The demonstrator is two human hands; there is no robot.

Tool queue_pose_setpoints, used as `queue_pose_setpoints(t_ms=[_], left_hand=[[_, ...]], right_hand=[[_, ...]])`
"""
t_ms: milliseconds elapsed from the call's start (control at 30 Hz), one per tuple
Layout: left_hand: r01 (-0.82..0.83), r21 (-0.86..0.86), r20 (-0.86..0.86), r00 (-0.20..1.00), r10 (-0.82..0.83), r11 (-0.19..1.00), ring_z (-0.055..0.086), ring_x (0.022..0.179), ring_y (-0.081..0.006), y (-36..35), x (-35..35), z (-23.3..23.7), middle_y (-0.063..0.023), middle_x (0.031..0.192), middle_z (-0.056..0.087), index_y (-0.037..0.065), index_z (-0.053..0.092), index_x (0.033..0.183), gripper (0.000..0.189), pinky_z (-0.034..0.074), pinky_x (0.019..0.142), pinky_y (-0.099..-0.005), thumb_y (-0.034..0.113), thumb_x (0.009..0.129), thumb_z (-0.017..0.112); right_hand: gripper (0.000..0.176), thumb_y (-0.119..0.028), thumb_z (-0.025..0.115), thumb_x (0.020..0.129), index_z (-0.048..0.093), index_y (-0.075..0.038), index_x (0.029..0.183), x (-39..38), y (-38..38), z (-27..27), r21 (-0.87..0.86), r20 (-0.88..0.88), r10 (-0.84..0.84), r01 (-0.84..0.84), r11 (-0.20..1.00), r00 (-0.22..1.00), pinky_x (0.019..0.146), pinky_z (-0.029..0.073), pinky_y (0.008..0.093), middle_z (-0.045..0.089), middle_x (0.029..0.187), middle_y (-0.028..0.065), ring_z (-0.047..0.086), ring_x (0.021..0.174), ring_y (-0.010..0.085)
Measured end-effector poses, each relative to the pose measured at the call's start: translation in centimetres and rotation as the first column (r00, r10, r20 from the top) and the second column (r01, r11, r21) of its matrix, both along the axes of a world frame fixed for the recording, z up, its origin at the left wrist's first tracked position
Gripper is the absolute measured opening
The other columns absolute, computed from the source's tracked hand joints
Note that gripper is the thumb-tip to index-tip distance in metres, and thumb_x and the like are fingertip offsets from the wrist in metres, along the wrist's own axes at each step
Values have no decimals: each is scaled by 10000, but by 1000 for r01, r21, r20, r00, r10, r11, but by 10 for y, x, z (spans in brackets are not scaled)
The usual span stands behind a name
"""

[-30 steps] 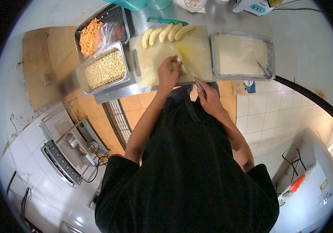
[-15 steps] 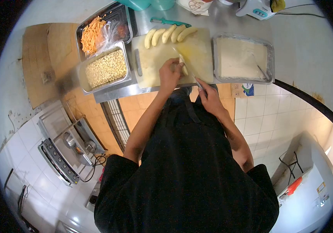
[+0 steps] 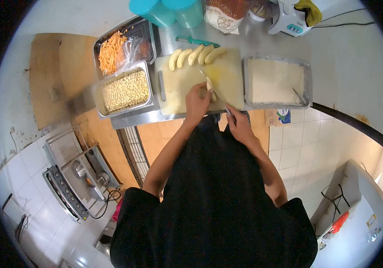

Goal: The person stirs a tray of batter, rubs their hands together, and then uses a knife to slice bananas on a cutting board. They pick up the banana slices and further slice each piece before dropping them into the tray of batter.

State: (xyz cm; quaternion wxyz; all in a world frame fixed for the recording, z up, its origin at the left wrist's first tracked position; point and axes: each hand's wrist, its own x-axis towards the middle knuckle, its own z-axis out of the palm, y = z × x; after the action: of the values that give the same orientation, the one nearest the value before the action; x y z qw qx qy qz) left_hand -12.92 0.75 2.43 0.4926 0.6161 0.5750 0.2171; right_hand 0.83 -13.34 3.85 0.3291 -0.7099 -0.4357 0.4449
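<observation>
On the pale cutting board [image 3: 171, 100], my left hand [image 3: 198, 102] has its fingers closed round a peeled banana [image 3: 211, 91] near the board's front edge. My right hand [image 3: 239, 124] grips the handle of a knife [image 3: 219, 98], whose blade slants up and left along the banana's right side. Whether the edge touches the banana is too small to tell. Several peeled bananas [image 3: 194, 55] lie in a row along the back of the board. Behind them is a teal-handled tool [image 3: 191, 40].
Left of the board are a metal tray of small pale pieces [image 3: 126, 91] and a dark tray with orange strips [image 3: 111, 52]. To the right sits a tub of pale batter [image 3: 276, 80] with a utensil in it. Teal containers [image 3: 184, 15], a bag [image 3: 224, 17] and a white appliance [image 3: 291, 22] stand behind.
The whole counter appears lower in the view, showing more of the items at the back. Both hands stay at the same part of the board, with the banana and the knife still held.
</observation>
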Motion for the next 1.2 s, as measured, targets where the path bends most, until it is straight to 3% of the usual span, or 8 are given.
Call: queue_pose_setpoints(t_ms=[33, 67, 267, 433, 533, 733, 1033, 1200], left_hand=[[-27, -79, 39, 999, 30, 996, 731, 768, -288, 1, 2, 7, -208, 1018, 719, -43, 667, 1140, 347, 553, 741, -380, 163, 870, 738], [2, 1, 34, 999, -2, 1000, 730, 753, -274, 0, -2, -12, -212, 1025, 716, -54, 660, 1149, 353, 555, 736, -373, 149, 871, 737], [-1, 31, 40, 999, -1, 1000, 712, 897, -326, 0, -6, -29, -219, 1054, 708, -37, 663, 1149, 350, 542, 811, -382, 155, 868, 744], [-15, -37, 41, 999, 17, 999, 694, 960, -363, 0, -1, -7, -224, 1044, 707, -26, 669, 1132, 351, 526, 857, -411, 186, 865, 753], [22, 63, 26, 999, -24, 998, 696, 937, -374, 0, -3, -22, -229, 1029, 708, -24, 674, 1119, 339, 530, 833, -412, 189, 866, 751], [-8, -12, 47, 999, 9, 1000, 702, 911, -364, -1, -1, -22, -227, 996, 713, -14, 683, 1099, 313, 532, 810, -414, 191, 871, 745], [-1, 77, -13, 1000, 2, 997, 704, 900, -355, -1, 4, 6, -199, 993, 724, -2, 686, 1073, 305, 538, 794, -411, 204, 861, 758], [-16, 54, 8, 1000, 16, 998, 697, 930, -361, 0, 2, -18, -195, 1000, 721, 5, 687, 1067, 300, 532, 821, -416, 200, 853, 765]], right_hand=[[403, -136, 545, 981, 557, -39, 1372, 0, 1, 1, -20, -13, -6, 6, 1000, 1000, 998, 476, 476, 623, 1229, 306, 599, 1155, 459], [404, -134, 543, 982, 556, -41, 1375, 0, 1, -3, 32, 5, 2, -3, 999, 1000, 1014, 472, 471, 624, 1244, 294, 596, 1174, 450], [420, -129, 534, 981, 548, -59, 1395, 6, 1, 1, 27, -7, 35, -35, 999, 999, 1056, 447, 458, 617, 1281, 275, 579, 1213, 438], [432, -130, 534, 979, 541, -67, 1406, 8, 1, 10, 88, -2, 28, -28, 996, 1000, 1061, 442, 463, 616, 1283, 279, 578, 1219, 436], [434, -130, 534, 979, 540, -69, 1408, 9, -3, 7, 85, -11, 21, -20, 996, 1000, 1052, 448, 466, 620, 1272, 285, 585, 1206, 441], [436, -124, 538, 978, 539, -74, 1411, 8, -3, -1, 88, 11, 15, -16, 996, 1000, 1029, 465, 460, 624, 1256, 293, 596, 1184, 447], [434, -111, 538, 981, 539, -73, 1413, 4, -11, 11, 58, -21, -13, 15, 998, 1000, 975, 488, 458, 638, 1199, 307, 619, 1129, 452], [420, -104, 539, 983, 551, -74, 1402, 4, -20, 18, 38, -20, -30, 31, 999, 999, 928, 503, 439, 651, 1156, 312, 638, 1094, 447]])
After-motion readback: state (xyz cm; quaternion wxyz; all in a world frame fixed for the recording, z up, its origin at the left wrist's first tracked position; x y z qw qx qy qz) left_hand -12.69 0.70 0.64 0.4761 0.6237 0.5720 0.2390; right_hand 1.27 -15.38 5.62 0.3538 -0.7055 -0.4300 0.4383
